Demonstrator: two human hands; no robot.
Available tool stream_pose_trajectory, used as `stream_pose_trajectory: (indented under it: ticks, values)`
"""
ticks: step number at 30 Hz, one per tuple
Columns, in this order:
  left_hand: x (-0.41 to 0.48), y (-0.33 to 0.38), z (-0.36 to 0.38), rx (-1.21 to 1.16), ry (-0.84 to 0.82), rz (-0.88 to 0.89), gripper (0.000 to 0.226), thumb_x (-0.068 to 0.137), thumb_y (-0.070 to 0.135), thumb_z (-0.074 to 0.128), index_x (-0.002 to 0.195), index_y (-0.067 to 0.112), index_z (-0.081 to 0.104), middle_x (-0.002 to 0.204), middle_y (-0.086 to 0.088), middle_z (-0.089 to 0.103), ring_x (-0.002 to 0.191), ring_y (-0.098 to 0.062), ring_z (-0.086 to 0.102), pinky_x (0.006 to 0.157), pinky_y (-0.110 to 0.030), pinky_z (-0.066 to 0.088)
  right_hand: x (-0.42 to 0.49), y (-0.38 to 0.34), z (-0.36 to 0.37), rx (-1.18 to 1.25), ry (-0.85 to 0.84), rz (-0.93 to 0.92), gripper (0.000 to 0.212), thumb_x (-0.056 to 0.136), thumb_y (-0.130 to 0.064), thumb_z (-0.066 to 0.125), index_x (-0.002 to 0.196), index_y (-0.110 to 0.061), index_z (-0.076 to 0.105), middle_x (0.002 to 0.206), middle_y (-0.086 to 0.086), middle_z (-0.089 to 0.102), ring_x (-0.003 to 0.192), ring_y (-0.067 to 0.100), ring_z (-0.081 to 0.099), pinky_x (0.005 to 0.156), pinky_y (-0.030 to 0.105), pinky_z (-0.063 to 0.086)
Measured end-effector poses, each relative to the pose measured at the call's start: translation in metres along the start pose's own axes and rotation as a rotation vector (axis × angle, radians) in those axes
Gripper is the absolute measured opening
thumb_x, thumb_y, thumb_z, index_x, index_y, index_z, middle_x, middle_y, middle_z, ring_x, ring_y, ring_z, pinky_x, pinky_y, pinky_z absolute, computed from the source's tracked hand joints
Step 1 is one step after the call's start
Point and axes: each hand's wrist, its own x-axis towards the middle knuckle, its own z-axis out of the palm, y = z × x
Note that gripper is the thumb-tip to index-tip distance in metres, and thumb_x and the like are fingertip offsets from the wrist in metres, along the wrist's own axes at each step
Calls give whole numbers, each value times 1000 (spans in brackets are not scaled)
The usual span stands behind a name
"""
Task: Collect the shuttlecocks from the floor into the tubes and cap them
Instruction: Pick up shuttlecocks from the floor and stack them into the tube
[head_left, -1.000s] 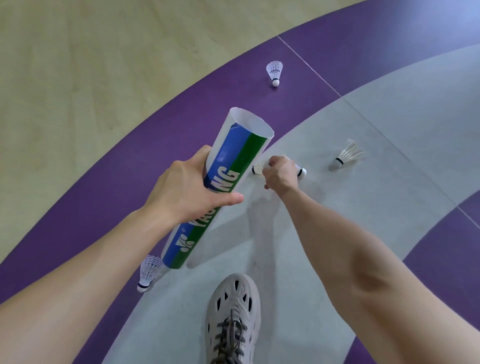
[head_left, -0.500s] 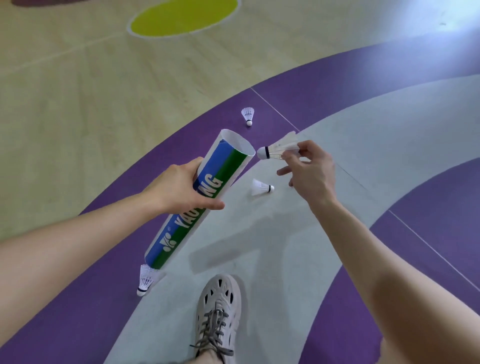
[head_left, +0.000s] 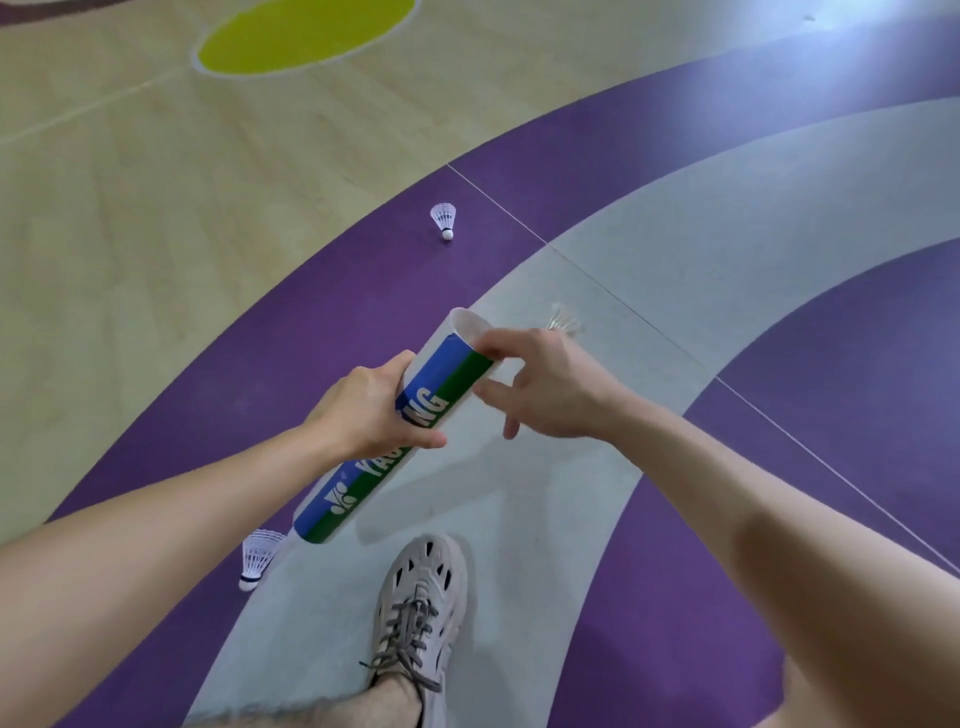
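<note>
Below and to the left of the left hand (head_left: 371, 410): white feather shuttlecock with dark-banded cork (head_left: 257, 558), lying on the purple floor band just beside the tube's lower end. Not yet collected.

Left hand: clasped round the middle of the long cardboard tube banded blue, green and white (head_left: 452, 384), thumb on the near side. Tube held off the floor, tilted, open mouth up and away toward the right hand. No cap seen.

Beyond both hands, well apart: second white shuttlecock (head_left: 444, 218), cork toward the hands, on the purple band.

Right hand (head_left: 556, 389): at the tube's mouth, forefinger across the rim, thumb near the wall just below, remaining fingers hanging loose. Cannot tell whether anything is pinched there; mouth interior hidden by the fingers.

Just beyond the right hand: third pale shuttlecock (head_left: 563, 323), blurred, on the grey floor band.

Below the hands: grey laced shoe (head_left: 421, 597).

Judgement: loading step in hand, task far from done.

Risks:
- Feathers crushed or jammed at the rim if fed skirt first or askew.
- Contents sliding out if the mouth dips during the next reach.
- Shuttlecock by the tube's lower end knocked away or trodden on.
</note>
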Motion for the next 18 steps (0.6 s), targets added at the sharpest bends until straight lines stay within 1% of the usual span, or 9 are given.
stream_pose_trajectory:
  ticks: [1, 3, 5, 8, 10, 12, 14, 17, 18]
  values:
    - [0, 1, 4, 18, 0, 10, 69, 67, 71, 92, 114, 44, 50, 93, 14, 75, 82, -11, 74, 75, -44, 66, -2, 0, 0, -20, -35, -7, 20, 99, -26, 63, 118, -26, 66, 114, -13, 71, 54, 10, 74, 66, 34, 62]
    - [0, 1, 8, 55, -5, 22, 71, 65, 75, 90, 114, 47, 47, 93, 13, 74, 81, -14, 74, 73, -44, 66, -4, -1, 0, -7, -20, -21, 20, 97, -26, 65, 116, -22, 65, 113, -12, 72, 53, 12, 74, 65, 37, 63]
    - [-1, 0, 8, 83, -4, 16, 71, 65, 75, 89, 114, 47, 47, 92, 13, 74, 80, -16, 73, 72, -44, 65, -1, -1, -1, 76, 15, -11, 17, 97, -26, 66, 112, -21, 68, 107, -14, 73, 55, 15, 75, 62, 34, 62]
    - [2, -5, -1, 108, 6, -11, 70, 67, 75, 89, 113, 45, 47, 93, 13, 74, 82, -17, 72, 72, -44, 65, 9, 7, -9, 263, 190, 71, 12, 98, -27, 66, 104, -22, 74, 105, -13, 75, 59, 19, 77, 50, 25, 48]
    - [7, -12, -12, 146, 0, -29, 69, 67, 75, 89, 112, 44, 47, 92, 14, 73, 81, -15, 71, 72, -43, 64, 18, 22, -14, 288, 294, 155, 10, 96, -24, 65, 97, -23, 74, 101, -14, 74, 61, 19, 78, 48, 26, 45]
    - [15, -17, -24, 210, -13, -25, 68, 66, 77, 87, 108, 46, 45, 87, 14, 72, 77, -13, 70, 70, -41, 63, 29, 46, -12, 235, 340, 252, 10, 96, -23, 62, 93, -23, 72, 97, -13, 74, 61, 16, 77, 52, 34, 54]
    - [28, -19, -30, 290, -24, -7, 67, 66, 79, 85, 105, 45, 43, 84, 14, 71, 74, -12, 69, 68, -38, 61, 40, 75, -4, 185, 335, 356, 12, 95, -19, 60, 92, -22, 71, 93, -9, 75, 59, 14, 77, 57, 41, 62]
    - [55, -18, -17, 371, -17, 7, 66, 68, 81, 81, 105, 43, 43, 81, 13, 68, 70, -11, 65, 63, -35, 56, 53, 118, 15, 118, 271, 478, 14, 92, -18, 58, 90, -22, 70, 89, 0, 78, 59, 14, 77, 53, 38, 64]
    - [66, -18, -8, 377, -1, 15, 66, 67, 81, 80, 105, 42, 43, 81, 13, 67, 69, -12, 65, 64, -35, 57, 57, 134, 21, 86, 259, 506, 13, 91, -20, 58, 88, -24, 70, 88, 0, 78, 61, 15, 77, 56, 40, 65]
